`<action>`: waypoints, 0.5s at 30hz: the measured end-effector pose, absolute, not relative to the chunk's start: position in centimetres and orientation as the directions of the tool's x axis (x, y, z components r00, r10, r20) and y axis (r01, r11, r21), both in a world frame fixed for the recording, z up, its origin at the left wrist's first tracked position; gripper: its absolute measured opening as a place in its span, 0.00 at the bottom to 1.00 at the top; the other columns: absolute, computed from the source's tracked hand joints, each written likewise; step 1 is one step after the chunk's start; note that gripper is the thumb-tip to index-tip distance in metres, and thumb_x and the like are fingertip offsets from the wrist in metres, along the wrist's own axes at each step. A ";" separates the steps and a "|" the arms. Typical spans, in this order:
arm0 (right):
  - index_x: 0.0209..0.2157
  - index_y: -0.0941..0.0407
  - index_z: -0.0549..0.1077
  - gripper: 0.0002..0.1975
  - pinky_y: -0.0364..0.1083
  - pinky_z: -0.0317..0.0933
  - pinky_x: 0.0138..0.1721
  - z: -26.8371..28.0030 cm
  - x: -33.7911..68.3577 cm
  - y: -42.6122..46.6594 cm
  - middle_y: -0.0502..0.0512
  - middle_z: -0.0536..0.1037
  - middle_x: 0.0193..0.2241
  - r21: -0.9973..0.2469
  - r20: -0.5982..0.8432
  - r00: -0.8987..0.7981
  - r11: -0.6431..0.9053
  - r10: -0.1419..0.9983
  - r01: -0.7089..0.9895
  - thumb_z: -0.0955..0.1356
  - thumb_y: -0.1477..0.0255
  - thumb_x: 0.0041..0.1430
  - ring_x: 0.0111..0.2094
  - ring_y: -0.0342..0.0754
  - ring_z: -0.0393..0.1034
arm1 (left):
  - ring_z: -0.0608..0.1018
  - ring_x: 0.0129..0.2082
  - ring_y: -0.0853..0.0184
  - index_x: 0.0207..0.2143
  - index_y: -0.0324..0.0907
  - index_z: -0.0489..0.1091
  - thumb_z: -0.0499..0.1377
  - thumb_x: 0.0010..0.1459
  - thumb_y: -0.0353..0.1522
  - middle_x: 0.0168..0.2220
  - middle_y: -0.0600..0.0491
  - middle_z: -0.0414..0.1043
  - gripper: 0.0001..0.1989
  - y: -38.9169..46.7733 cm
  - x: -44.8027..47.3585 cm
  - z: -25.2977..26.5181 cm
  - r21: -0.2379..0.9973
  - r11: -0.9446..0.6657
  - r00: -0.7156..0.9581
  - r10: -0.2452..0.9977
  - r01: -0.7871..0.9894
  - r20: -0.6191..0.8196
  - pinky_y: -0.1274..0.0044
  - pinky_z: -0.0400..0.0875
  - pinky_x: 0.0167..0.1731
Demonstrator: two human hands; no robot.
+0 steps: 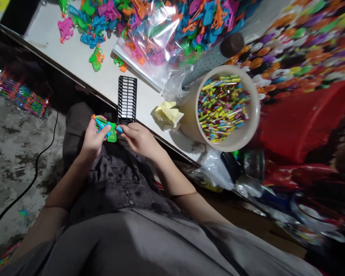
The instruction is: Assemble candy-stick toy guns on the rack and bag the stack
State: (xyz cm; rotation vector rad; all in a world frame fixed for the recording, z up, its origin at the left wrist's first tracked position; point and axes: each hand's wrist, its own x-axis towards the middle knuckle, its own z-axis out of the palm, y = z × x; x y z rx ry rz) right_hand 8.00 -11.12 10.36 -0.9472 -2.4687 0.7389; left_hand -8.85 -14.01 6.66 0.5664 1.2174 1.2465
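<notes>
Head camera, nearest first: who holds what?

"Left hand grips a blue-and-green toy above the lap; right hand pinches its blue end."

"And the surface?"

"White, with a black rack by the near edge, then crumpled yellow paper, a bucket of coloured sticks, and heaped plastic toys beyond."

"And the room?"

"Patchy floor, lower down, crossed by a black cable."
</notes>
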 end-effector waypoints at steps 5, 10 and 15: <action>0.51 0.56 0.68 0.17 0.47 0.63 0.40 10.4 9.0 -10.5 0.58 0.73 0.33 -0.673 0.121 -0.699 0.576 0.705 0.464 0.58 0.67 0.65 0.36 0.48 0.67 | 0.73 0.29 0.72 0.38 0.43 0.61 0.64 0.46 0.35 0.29 0.58 0.65 0.18 -12.8 -8.8 6.9 0.910 0.266 -0.114 0.942 -0.317 -0.315 0.81 0.69 0.27; 0.48 0.54 0.70 0.17 0.54 0.58 0.51 10.9 19.0 -4.8 0.62 0.73 0.46 -0.613 0.072 -0.408 0.363 0.910 0.701 0.59 0.64 0.62 0.47 0.52 0.66 | 0.74 0.32 0.70 0.43 0.42 0.58 0.65 0.44 0.32 0.31 0.56 0.68 0.24 -5.8 -8.2 5.0 0.969 0.197 -0.114 0.970 -0.150 -0.215 0.77 0.70 0.35; 0.50 0.59 0.66 0.30 0.64 0.53 0.50 9.9 32.6 0.4 0.78 0.67 0.47 -0.301 0.093 0.135 -0.101 0.986 0.948 0.60 0.53 0.51 0.53 0.65 0.61 | 0.74 0.41 0.62 0.47 0.38 0.61 0.63 0.47 0.31 0.40 0.47 0.70 0.24 1.9 -6.8 3.7 0.929 0.190 -0.136 0.979 0.319 -0.154 0.70 0.68 0.44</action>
